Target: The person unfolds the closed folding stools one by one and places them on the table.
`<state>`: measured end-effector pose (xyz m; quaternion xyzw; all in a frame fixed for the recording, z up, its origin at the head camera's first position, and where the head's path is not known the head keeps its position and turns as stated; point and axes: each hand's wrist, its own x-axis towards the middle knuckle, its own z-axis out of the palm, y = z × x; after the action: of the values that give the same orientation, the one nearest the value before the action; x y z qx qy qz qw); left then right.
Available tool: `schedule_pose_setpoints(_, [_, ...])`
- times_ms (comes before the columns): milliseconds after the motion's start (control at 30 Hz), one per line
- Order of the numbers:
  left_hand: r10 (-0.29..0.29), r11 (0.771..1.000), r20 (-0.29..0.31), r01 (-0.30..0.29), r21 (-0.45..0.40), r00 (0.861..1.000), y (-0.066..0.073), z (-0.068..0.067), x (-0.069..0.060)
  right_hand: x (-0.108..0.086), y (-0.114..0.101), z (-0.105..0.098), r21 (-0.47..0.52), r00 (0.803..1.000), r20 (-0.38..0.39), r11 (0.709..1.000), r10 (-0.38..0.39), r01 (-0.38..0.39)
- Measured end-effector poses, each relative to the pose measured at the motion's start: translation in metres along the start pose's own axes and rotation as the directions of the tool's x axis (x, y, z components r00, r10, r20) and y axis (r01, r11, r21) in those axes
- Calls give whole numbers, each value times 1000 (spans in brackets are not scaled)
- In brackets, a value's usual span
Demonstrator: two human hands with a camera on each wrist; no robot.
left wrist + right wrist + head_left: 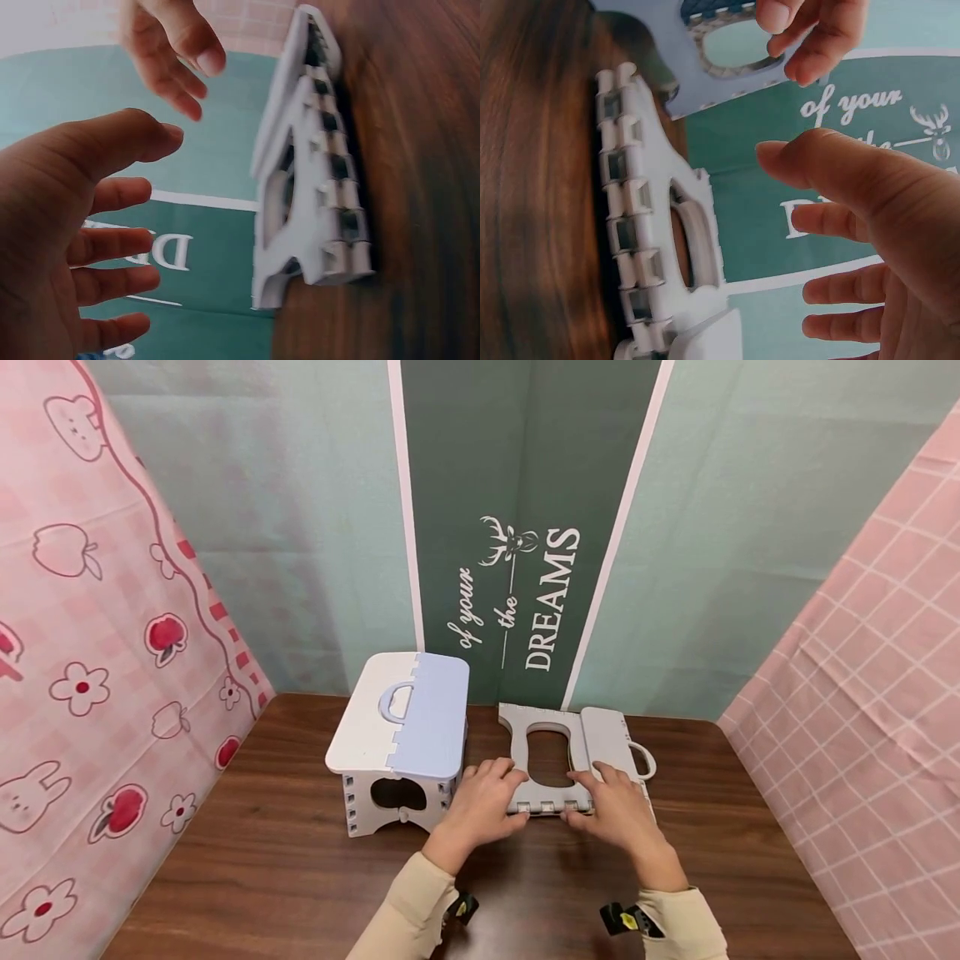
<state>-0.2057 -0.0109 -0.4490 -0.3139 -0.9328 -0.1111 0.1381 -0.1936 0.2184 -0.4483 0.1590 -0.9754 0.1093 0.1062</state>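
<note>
A folded light grey stool lies flat on the table, its handle toward the right. My left hand is above its left front part and my right hand above its right front part. Both wrist views show the fingers spread, with air between them and the folded stool. Neither hand holds anything. Beside my left hand stands an unfolded stool with a white and blue top and a blue handle.
The brown wooden table reaches back to a green cloth with white lettering. Pink patterned cloths hang at the left and right.
</note>
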Motion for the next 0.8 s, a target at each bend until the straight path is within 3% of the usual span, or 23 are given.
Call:
schedule_pose_setpoints(433, [-79,991,36,82,-102,996,-14,33,-2,-4,20,16,-41,999,10,998,42,-41])
schedule_pose_setpoints(633, [-80,994,12,80,-74,997,-14,48,0,-7,29,22,-24,996,28,997,80,-79])
schedule_pose_setpoints(800, [-93,991,29,95,-96,995,-15,56,2,-9,36,26,-10,993,45,994,109,-109])
